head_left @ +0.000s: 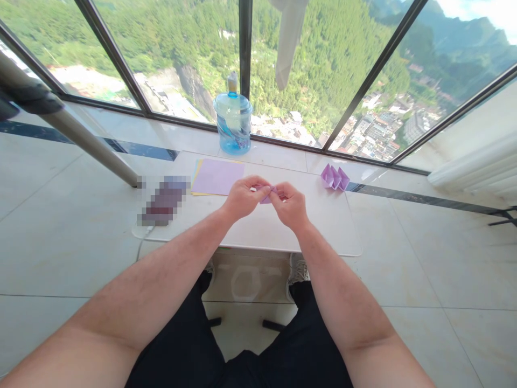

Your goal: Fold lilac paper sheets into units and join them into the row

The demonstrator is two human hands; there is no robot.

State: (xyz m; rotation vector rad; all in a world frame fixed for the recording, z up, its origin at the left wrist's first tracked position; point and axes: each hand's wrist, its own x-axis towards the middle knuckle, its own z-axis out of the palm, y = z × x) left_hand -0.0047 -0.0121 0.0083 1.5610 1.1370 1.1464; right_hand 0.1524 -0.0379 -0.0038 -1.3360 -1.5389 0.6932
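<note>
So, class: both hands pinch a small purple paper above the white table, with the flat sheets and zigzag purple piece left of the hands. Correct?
Not the zigzag purple piece: the head view shows it on the right side. The left hand and right hand do pinch the small purple paper above the white table, with the flat sheets to their left.

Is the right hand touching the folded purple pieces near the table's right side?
Apart: in the head view, white tabletop shows between the right hand and the folded purple pieces.

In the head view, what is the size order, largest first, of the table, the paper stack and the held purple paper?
1. Table
2. Paper stack
3. Held purple paper, visible part only; partly covered
</note>
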